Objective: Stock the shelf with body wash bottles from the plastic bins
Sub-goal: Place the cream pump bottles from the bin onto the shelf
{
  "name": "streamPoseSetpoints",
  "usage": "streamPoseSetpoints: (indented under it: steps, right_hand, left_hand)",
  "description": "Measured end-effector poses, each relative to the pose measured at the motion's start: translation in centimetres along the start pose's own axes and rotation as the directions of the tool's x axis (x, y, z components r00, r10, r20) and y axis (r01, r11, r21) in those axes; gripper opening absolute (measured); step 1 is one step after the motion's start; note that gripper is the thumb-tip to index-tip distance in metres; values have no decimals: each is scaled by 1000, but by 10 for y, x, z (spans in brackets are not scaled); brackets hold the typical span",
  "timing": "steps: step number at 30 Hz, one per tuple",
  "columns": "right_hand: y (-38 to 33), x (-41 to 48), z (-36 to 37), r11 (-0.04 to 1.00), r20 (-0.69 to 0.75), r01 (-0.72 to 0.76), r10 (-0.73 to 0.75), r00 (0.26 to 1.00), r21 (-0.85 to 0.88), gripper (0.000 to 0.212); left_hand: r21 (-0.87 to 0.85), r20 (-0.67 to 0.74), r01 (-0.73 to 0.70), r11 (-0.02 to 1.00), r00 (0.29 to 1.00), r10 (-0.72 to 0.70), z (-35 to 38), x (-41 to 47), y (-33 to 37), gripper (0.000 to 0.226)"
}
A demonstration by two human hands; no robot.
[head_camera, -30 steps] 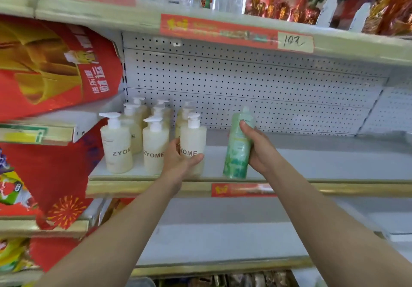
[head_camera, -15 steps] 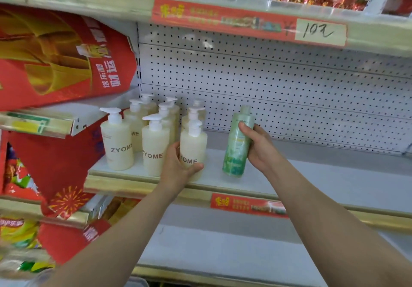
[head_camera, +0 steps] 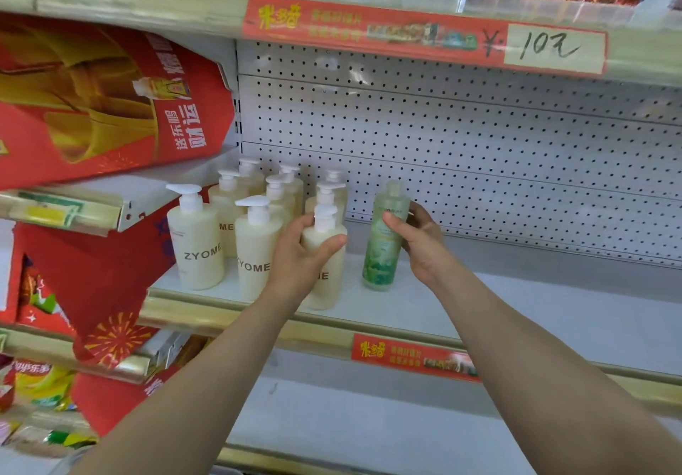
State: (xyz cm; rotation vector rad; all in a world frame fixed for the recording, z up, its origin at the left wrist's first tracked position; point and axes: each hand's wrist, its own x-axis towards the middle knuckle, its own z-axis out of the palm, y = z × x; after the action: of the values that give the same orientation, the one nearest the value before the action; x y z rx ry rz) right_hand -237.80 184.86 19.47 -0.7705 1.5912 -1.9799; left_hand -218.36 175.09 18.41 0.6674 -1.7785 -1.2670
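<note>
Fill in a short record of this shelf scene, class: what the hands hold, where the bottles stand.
left hand: grips a cream plastic pump bottle at the front right of its group
right hand: holds a slim green translucent bottle, slightly tilted, just right of it
other cream pump bottles: several upright in rows, some marked ZYOME
white metal shelf: bare right of the green bottle
back: white perforated panel

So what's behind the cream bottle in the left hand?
Two more cream pump bottles, then the pegboard wall. Their lower bodies are hidden by the held bottle and left hand.
</note>
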Motion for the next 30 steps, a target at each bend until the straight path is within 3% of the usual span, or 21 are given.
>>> streamPoseSetpoints:
  steps: [6, 12, 20, 25, 30]
  right_hand:
    - [7, 20, 2, 999, -30, 12, -13, 999, -51, 53]
    - [4, 40, 13, 976, 3, 31, -31, 1000, -217, 58]
    - [4, 61, 20, 938, 11, 53, -53, 999, -344, 62]
    - [6, 65, 20, 929, 23, 50, -45, 999, -367, 57]
    - [7, 67, 21, 920, 35, 57, -47, 998, -387, 52]
  left_hand:
    - [-18, 11, 13, 1000, 1000, -13, 1, 3, -7, 52]
    - [5, 69, 48, 999, 996, -49, -5, 8, -6, 73]
    - [46, 32, 37, 998, 999, -39, -6, 9, -6, 59]
    - [25, 34, 47, 999, 998, -48, -8, 7, -8, 78]
    - [33, 37, 27, 999, 999, -28, -8, 7, -7, 80]
